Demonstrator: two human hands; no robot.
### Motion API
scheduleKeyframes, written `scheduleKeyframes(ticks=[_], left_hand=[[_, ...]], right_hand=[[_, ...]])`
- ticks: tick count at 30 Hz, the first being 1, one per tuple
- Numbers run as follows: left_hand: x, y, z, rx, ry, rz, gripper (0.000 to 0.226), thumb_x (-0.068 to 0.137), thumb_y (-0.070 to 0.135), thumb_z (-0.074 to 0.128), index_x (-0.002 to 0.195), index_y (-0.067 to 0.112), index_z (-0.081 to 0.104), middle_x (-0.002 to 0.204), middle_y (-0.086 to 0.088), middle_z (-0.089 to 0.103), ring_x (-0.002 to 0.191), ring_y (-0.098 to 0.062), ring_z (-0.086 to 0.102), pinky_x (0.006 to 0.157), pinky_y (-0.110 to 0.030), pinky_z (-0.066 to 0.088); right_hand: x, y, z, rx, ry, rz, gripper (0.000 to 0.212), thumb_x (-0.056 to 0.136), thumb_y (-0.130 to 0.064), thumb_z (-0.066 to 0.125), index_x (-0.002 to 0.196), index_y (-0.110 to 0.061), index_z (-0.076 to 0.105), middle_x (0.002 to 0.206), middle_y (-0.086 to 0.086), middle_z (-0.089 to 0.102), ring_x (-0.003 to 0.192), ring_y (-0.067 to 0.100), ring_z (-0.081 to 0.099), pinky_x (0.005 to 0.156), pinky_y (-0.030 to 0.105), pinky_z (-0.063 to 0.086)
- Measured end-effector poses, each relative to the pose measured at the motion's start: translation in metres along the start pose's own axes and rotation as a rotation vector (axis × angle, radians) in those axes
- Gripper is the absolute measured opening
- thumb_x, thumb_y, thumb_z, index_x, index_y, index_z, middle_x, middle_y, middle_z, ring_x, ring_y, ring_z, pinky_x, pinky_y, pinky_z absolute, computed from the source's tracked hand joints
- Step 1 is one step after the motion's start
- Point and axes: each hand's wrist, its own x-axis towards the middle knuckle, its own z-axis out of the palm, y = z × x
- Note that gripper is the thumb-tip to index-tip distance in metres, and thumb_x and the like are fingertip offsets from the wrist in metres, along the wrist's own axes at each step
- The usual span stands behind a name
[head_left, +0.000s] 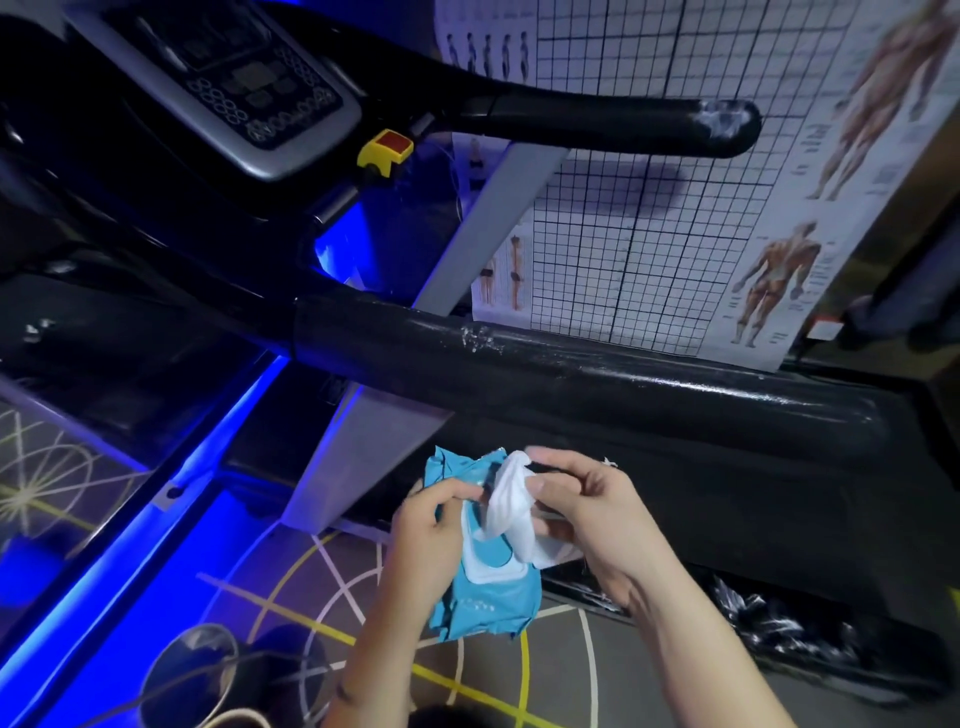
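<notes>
A light blue pack of wet wipes (485, 603) is held low in the middle of the view, its flap open. My left hand (426, 540) grips the pack from its left side. A white wipe (511, 506) sticks up out of the pack's opening. My right hand (587, 512) pinches that wipe between thumb and fingers. Both hands are in front of the treadmill's near black handrail (597, 374), which looks wet and shiny.
A treadmill console (234, 78) with a yellow and red stop switch (387, 148) stands at upper left. A second handrail (597, 122) reaches right. Anatomy posters (701, 208) hang on the wall behind. Patterned floor (545, 649) and blue lighting lie below.
</notes>
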Motion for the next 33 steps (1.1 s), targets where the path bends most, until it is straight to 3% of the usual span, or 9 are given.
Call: scheduleKeyframes(ticks=[2, 5, 8, 10, 13, 20, 26, 30, 33], left_hand=[[0.000, 0.006, 0.000, -0.053, -0.001, -0.008, 0.046, 0.103, -0.002, 0.056, 0.085, 0.033, 0.080, 0.099, 0.016, 0.076, 0.100, 0.001, 0.067, 0.090, -0.022, 0.051], [-0.004, 0.016, 0.000, -0.106, -0.033, -0.010, 0.035, 0.102, 0.001, 0.060, 0.088, 0.028, 0.079, 0.098, 0.020, 0.075, 0.099, 0.001, 0.068, 0.087, -0.017, 0.049], [-0.007, 0.026, 0.001, -0.240, -0.122, -0.012, 0.012, 0.100, 0.033, 0.072, 0.093, 0.026, 0.078, 0.099, 0.013, 0.075, 0.102, -0.006, 0.069, 0.089, -0.018, 0.051], [-0.008, 0.027, 0.000, -0.198, -0.178, 0.004, 0.038, 0.079, 0.064, 0.074, 0.096, 0.030, 0.076, 0.101, 0.016, 0.073, 0.100, -0.001, 0.068, 0.087, -0.015, 0.050], [-0.009, 0.026, 0.000, -0.079, -0.175, 0.024, 0.053, 0.063, 0.078, 0.078, 0.093, 0.035, 0.075, 0.100, 0.016, 0.070, 0.098, 0.002, 0.067, 0.082, -0.013, 0.048], [-0.009, 0.023, -0.009, -0.115, -0.176, 0.147, 0.031, 0.096, 0.054, 0.063, 0.088, 0.027, 0.077, 0.087, 0.001, 0.070, 0.089, -0.017, 0.064, 0.081, -0.034, 0.051], [-0.008, 0.014, -0.006, -0.076, -0.132, 0.172, 0.050, 0.099, 0.060, 0.054, 0.087, 0.015, 0.072, 0.082, -0.005, 0.066, 0.089, -0.024, 0.063, 0.082, -0.048, 0.053], [-0.011, 0.011, -0.005, -0.091, -0.091, 0.159, 0.035, 0.098, 0.054, 0.059, 0.087, 0.026, 0.076, 0.087, -0.001, 0.068, 0.086, -0.013, 0.064, 0.079, -0.036, 0.051], [-0.014, 0.011, -0.006, -0.084, -0.090, 0.142, 0.019, 0.101, 0.036, 0.071, 0.087, 0.026, 0.079, 0.091, 0.000, 0.072, 0.089, -0.012, 0.067, 0.083, -0.035, 0.053]], right_hand=[[-0.002, 0.000, -0.002, -0.032, 0.034, -0.039, 0.038, 0.093, -0.006, 0.069, 0.125, -0.027, 0.066, 0.097, 0.022, 0.074, 0.081, 0.030, 0.070, 0.088, 0.047, 0.059], [-0.006, -0.004, 0.000, -0.073, 0.090, -0.100, 0.043, 0.089, -0.009, 0.074, 0.125, -0.031, 0.065, 0.092, 0.024, 0.072, 0.086, 0.036, 0.075, 0.082, 0.050, 0.061], [-0.010, -0.006, 0.005, -0.098, 0.120, -0.128, 0.038, 0.085, -0.011, 0.080, 0.117, -0.030, 0.069, 0.082, 0.014, 0.072, 0.078, 0.031, 0.075, 0.071, 0.052, 0.061], [-0.011, -0.004, 0.009, -0.154, 0.163, -0.174, 0.036, 0.082, -0.016, 0.083, 0.113, -0.030, 0.070, 0.075, 0.010, 0.071, 0.072, 0.027, 0.073, 0.070, 0.050, 0.061], [-0.012, -0.001, 0.014, -0.203, 0.218, -0.243, 0.034, 0.079, -0.021, 0.087, 0.109, -0.027, 0.071, 0.069, 0.010, 0.071, 0.064, 0.013, 0.066, 0.067, 0.036, 0.058], [-0.014, 0.001, 0.019, 0.002, 0.163, -0.260, 0.030, 0.077, -0.018, 0.087, 0.103, -0.015, 0.074, 0.059, 0.012, 0.061, 0.053, 0.021, 0.058, 0.067, 0.035, 0.053], [-0.019, -0.001, 0.019, 0.191, 0.136, -0.168, 0.041, 0.068, -0.019, 0.089, 0.104, -0.007, 0.072, 0.065, 0.021, 0.064, 0.058, 0.023, 0.060, 0.073, 0.039, 0.054], [-0.022, -0.002, 0.018, 0.274, 0.133, -0.095, 0.050, 0.065, -0.016, 0.087, 0.110, -0.003, 0.069, 0.064, 0.018, 0.059, 0.053, 0.020, 0.055, 0.061, 0.032, 0.054], [-0.021, -0.001, 0.017, 0.284, 0.137, -0.069, 0.048, 0.070, -0.012, 0.087, 0.112, -0.001, 0.068, 0.067, 0.017, 0.053, 0.053, 0.018, 0.049, 0.055, 0.029, 0.052]])
